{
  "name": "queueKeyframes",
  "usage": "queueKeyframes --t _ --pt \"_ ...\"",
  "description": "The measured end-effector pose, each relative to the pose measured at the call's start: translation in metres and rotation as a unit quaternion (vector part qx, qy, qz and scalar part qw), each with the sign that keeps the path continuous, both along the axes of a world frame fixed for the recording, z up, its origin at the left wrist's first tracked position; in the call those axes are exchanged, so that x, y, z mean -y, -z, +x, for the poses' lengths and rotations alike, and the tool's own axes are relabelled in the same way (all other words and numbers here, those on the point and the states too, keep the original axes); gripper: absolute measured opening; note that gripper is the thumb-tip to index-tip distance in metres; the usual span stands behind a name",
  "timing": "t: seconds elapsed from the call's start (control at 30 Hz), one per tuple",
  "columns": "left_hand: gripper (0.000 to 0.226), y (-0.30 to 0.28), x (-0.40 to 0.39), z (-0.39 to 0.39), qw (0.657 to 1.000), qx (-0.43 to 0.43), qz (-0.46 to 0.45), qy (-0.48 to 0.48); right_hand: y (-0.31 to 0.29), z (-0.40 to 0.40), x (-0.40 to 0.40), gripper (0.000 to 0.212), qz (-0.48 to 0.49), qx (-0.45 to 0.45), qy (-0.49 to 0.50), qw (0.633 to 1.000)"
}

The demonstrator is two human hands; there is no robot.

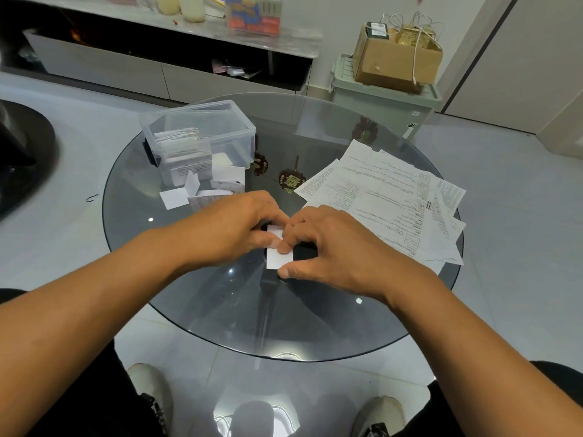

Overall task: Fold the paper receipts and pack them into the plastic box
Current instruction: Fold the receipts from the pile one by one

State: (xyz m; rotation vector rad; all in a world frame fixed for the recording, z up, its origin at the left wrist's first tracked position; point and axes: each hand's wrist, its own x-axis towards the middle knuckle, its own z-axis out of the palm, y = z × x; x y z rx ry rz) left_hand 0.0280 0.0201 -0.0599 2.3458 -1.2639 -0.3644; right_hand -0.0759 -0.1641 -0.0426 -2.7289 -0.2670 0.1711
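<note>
A small white folded receipt (277, 258) lies on the round glass table (315, 326) between both hands. My left hand (233, 225) pinches its upper left edge with curled fingers. My right hand (328, 244) holds its right side, thumb at the lower corner and fingers pressing the top. The clear plastic box (202, 137) stands open at the table's far left with several folded receipts inside. A pile of unfolded receipts (388, 200) spreads over the table's right side.
Several folded slips (202, 192) lie loose in front of the box. Beyond the table are a low cabinet (157, 74) and a green bin (381, 99) with a cardboard box (394, 58) on top. My shoes show through the glass below.
</note>
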Motion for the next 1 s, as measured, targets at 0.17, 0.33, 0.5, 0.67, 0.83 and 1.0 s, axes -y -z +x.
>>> queueKeyframes --t 0.17,0.33,0.5,0.67,0.83,1.0 --pt "0.026 -0.006 -0.001 -0.003 0.993 -0.110 -0.023 -0.038 0.000 -0.006 0.001 0.037 0.081 -0.034 0.033 0.996" --pt "0.039 -0.013 -0.003 -0.005 0.988 -0.148 0.026 -0.034 0.003 -0.003 -0.003 0.047 0.062 0.006 0.089 0.994" --pt "0.034 -0.018 -0.006 -0.008 0.989 -0.116 0.070 -0.053 0.007 -0.001 -0.009 0.046 0.015 -0.002 0.104 0.995" --pt "0.024 -0.012 -0.008 -0.012 0.991 -0.104 0.057 -0.069 0.008 0.002 -0.009 0.036 0.036 -0.012 0.104 0.994" --pt "0.025 -0.011 -0.011 -0.014 0.981 -0.166 -0.056 -0.086 0.011 0.003 -0.007 0.019 0.162 -0.016 0.136 0.977" --pt "0.026 -0.023 -0.011 -0.011 0.924 -0.303 -0.164 -0.167 0.007 0.010 -0.005 0.018 0.369 0.035 0.220 0.902"
